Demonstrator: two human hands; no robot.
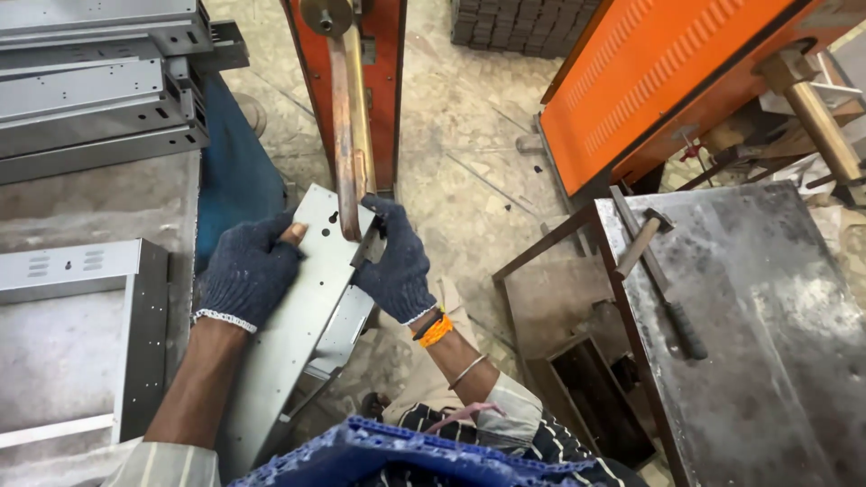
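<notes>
Left hand (245, 275), dark knit glove, grip clamped on the left edge of the grey sheet-metal panel (298, 334). Right hand (394, 261), same glove, grip closed on the panel's upper right edge, fingers wrapped over the rim. Panel sits between the two hands, tilted, top end at 12 o'clock, lower end running toward 7 o'clock near the person's lap.

Copper-coloured electrode arm (347, 135) comes down from the orange machine (379, 81) at 12 o'clock and touches the panel's top end, just beside the right-hand fingers.

Around:
- stack of grey metal channels (90, 81) at 10 o'clock
- flat grey frame part (81, 271) on the bench (99, 198) at 9 o'clock, near the left hand
- hammer (663, 280) on a steel plate bench (758, 343) at 3 o'clock, well apart
- second orange machine housing (667, 72) at 2 o'clock
- blue plastic crate edge (406, 455) at 6 o'clock
</notes>
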